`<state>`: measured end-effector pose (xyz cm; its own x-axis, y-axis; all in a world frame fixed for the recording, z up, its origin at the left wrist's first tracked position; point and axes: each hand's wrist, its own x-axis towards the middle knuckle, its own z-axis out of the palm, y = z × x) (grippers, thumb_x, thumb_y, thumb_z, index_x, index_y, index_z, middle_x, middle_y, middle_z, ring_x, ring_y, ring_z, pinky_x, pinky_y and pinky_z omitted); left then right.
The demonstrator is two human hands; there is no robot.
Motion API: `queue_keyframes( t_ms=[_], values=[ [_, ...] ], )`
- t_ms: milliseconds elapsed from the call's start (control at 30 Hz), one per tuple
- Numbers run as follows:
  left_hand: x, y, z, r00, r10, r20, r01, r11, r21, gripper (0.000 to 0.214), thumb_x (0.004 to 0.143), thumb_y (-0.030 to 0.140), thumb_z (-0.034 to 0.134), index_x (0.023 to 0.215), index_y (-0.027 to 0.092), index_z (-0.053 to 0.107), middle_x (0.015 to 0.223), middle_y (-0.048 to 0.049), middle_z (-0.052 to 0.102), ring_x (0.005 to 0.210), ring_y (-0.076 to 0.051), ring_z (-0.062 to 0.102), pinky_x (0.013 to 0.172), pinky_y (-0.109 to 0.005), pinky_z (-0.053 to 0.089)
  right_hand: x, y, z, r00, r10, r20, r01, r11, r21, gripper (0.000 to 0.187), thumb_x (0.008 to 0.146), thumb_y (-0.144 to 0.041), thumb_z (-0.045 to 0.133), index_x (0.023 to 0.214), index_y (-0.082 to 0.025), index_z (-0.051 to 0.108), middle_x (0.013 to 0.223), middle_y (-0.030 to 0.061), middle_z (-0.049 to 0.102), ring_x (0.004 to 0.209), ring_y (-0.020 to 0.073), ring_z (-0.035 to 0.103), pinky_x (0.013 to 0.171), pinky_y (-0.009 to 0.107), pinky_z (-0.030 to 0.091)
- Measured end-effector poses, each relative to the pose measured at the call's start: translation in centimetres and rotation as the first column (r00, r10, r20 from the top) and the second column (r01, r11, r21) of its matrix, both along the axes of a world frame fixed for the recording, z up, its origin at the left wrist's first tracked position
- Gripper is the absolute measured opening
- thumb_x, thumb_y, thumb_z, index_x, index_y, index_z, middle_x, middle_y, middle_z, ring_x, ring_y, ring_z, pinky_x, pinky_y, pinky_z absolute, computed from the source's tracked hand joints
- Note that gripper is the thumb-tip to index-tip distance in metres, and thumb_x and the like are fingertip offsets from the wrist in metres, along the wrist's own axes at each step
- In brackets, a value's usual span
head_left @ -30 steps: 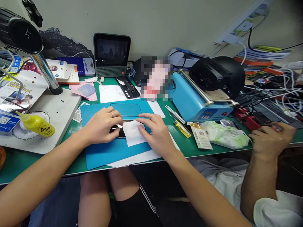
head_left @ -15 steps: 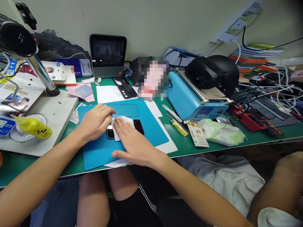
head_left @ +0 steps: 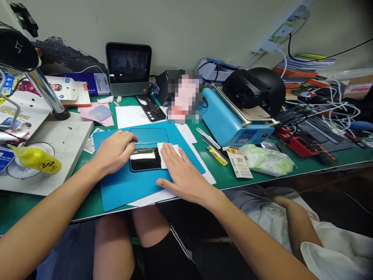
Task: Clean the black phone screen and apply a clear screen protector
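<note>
A smartphone [head_left: 144, 159] lies screen up on the blue work mat [head_left: 122, 192], its dark glass reflecting light. At its left end is my left hand [head_left: 116, 151], fingers curled, with thumb and fingertips against the phone's edge. Over the phone's right end lies a white tissue [head_left: 163, 160]. My right hand [head_left: 182, 167] presses flat on this tissue, fingers stretched out and thumb spread to the side. The tissue covers the right part of the phone. Behind the phone, the mat shows a rounded rectangular outline [head_left: 150, 135].
A yellow squeeze bottle [head_left: 39, 159] and a lamp stand [head_left: 48, 91] are on the left. A smart display [head_left: 128, 70] stands at the back. To the right are a blue machine [head_left: 227, 120], a cigarette box [head_left: 239, 161], a tissue pack [head_left: 266, 159] and tangled cables [head_left: 329, 101]. Another person's arm [head_left: 303, 225] is at right.
My right hand has slid the tissue rightward along the phone, uncovering the left and middle of its screen. My left hand stays at the phone's left end. The view has shifted slightly.
</note>
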<state>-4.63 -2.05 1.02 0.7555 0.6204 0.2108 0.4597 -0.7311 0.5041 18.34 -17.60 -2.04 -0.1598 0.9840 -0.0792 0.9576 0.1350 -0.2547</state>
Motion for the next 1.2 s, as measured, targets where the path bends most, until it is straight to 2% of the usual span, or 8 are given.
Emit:
queue_keyframes(
  t_ms=[167, 367, 600, 767, 833, 967, 1067, 1200],
  values=[
    [-0.1, 0.2, -0.1, 1.000, 0.010, -0.016, -0.010, 1.000, -0.003, 0.041, 0.100, 0.036, 0.029, 0.104, 0.020, 0.066, 0.106, -0.0106, 0.075, 0.103, -0.031, 0.064, 0.089, -0.048, 0.050, -0.5, 1.7, 0.6, 0.999, 0.044, 0.005, -0.043, 0.996, -0.072, 0.117, 0.094, -0.089, 0.024, 0.171, -0.002, 0.011, 0.179, 0.0207, -0.002, 0.168, 0.0331, -0.003, 0.137, 0.058, 0.008],
    [0.1, 0.0, -0.2, 1.000, 0.011, -0.016, -0.011, 1.000, -0.009, 0.039, 0.102, 0.037, 0.030, 0.102, 0.022, 0.066, 0.108, -0.0088, 0.075, 0.100, -0.029, 0.063, 0.089, -0.046, 0.051, 0.4, -0.9, 0.5, 0.988, 0.157, -0.015, -0.157, 0.988, -0.009, 0.110, 0.098, -0.081, 0.042, 0.173, -0.016, -0.005, 0.180, 0.0167, 0.004, 0.168, 0.0330, 0.005, 0.136, 0.059, 0.020],
    [-0.1, 0.2, 0.0, 0.999, 0.047, 0.024, -0.047, 0.999, -0.010, 0.038, 0.100, 0.034, 0.030, 0.100, 0.021, 0.065, 0.106, -0.0097, 0.076, 0.100, -0.029, 0.065, 0.088, -0.046, 0.051, -2.2, 3.0, 1.5, 0.963, 0.251, -0.099, -0.255, 0.966, -0.029, 0.115, 0.094, -0.086, 0.041, 0.172, -0.007, 0.011, 0.178, 0.0222, 0.007, 0.168, 0.0336, 0.004, 0.136, 0.060, 0.018],
    [0.0, 0.0, -0.1, 0.998, 0.055, 0.035, -0.055, 0.998, -0.014, 0.038, 0.102, 0.035, 0.031, 0.098, 0.021, 0.065, 0.106, -0.0091, 0.076, 0.099, -0.029, 0.065, 0.087, -0.045, 0.050, 0.9, -0.9, 1.3, 0.970, 0.241, -0.038, -0.242, 0.969, -0.037, 0.107, 0.099, -0.076, 0.048, 0.174, -0.015, 0.002, 0.179, 0.0186, 0.008, 0.168, 0.0332, 0.008, 0.135, 0.060, 0.022],
    [0.1, -0.1, -0.1, 0.998, 0.054, 0.039, -0.053, 0.998, -0.016, 0.038, 0.102, 0.036, 0.031, 0.097, 0.021, 0.065, 0.103, -0.0083, 0.075, 0.098, -0.028, 0.065, 0.086, -0.044, 0.050, 1.6, -1.4, 1.3, 0.968, 0.246, -0.036, -0.248, 0.967, -0.051, 0.106, 0.099, -0.074, 0.050, 0.174, -0.018, 0.000, 0.180, 0.0171, 0.007, 0.168, 0.0332, 0.008, 0.135, 0.061, 0.023],
    [0.2, -0.1, -0.1, 0.997, 0.059, 0.051, -0.058, 0.998, -0.009, 0.037, 0.101, 0.035, 0.030, 0.097, 0.021, 0.065, 0.101, -0.0082, 0.075, 0.097, -0.028, 0.065, 0.087, -0.044, 0.051, 0.0, 2.0, 1.6, 0.962, 0.263, -0.075, -0.270, 0.957, -0.102, 0.114, 0.094, -0.084, 0.045, 0.172, -0.007, 0.013, 0.179, 0.0205, 0.003, 0.168, 0.0347, 0.004, 0.136, 0.059, 0.018],
    [0.0, 0.1, -0.2, 0.996, 0.072, 0.061, -0.072, 0.997, -0.001, 0.038, 0.102, 0.035, 0.030, 0.096, 0.021, 0.065, 0.100, -0.0085, 0.074, 0.095, -0.028, 0.064, 0.086, -0.044, 0.050, -1.1, 4.3, 1.7, 0.954, 0.283, -0.103, -0.291, 0.953, -0.080, 0.117, 0.091, -0.087, 0.046, 0.172, -0.009, 0.014, 0.179, 0.0197, 0.003, 0.168, 0.0351, 0.005, 0.136, 0.060, 0.017],
    [0.0, 0.2, -0.5, 0.995, 0.074, 0.073, -0.074, 0.997, -0.003, 0.037, 0.103, 0.035, 0.030, 0.095, 0.022, 0.064, 0.099, -0.0076, 0.074, 0.096, -0.027, 0.063, 0.086, -0.044, 0.050, 0.4, 2.4, 1.4, 0.946, 0.313, -0.081, -0.316, 0.948, -0.035, 0.115, 0.093, -0.082, 0.052, 0.174, -0.016, 0.004, 0.180, 0.0185, 0.005, 0.168, 0.0346, 0.006, 0.136, 0.060, 0.020]
  ],
)
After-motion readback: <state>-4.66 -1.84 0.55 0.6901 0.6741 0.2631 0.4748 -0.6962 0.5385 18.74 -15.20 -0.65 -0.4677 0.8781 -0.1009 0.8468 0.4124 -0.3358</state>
